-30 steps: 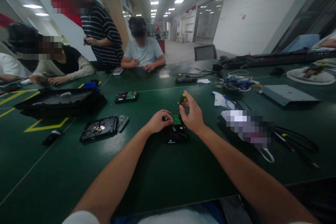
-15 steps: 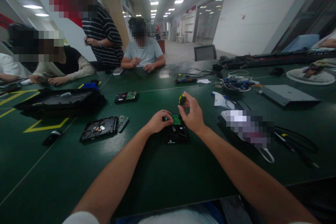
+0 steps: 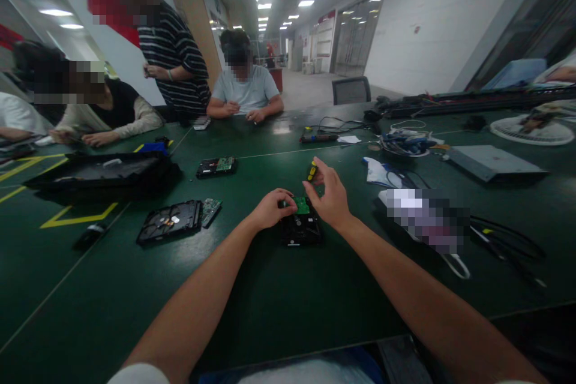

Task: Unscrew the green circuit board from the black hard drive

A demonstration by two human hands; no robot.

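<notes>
A black hard drive (image 3: 300,233) lies on the green table in front of me, with a green circuit board (image 3: 303,205) on its far part. My left hand (image 3: 273,209) is closed at the drive's far left side, its thumb and fingertips at the board's edge. A black and yellow screwdriver (image 3: 312,171) is held in my right hand (image 3: 332,197), above the far right corner of the drive. The screwdriver's handle shows. Its tip is hard to make out. My curled left fingers partly cover the board's left edge.
Left of my hands are another hard drive (image 3: 170,220), a loose circuit board (image 3: 210,212) and a black tray (image 3: 103,171). A smaller drive (image 3: 216,167) lies farther back. Cables (image 3: 407,143) and a grey metal box (image 3: 497,162) are at right. A person (image 3: 245,93) sits opposite.
The screwdriver handle has turned slightly in my right fingers and now stands more upright. My left hand and the hard drive have stayed in place.
</notes>
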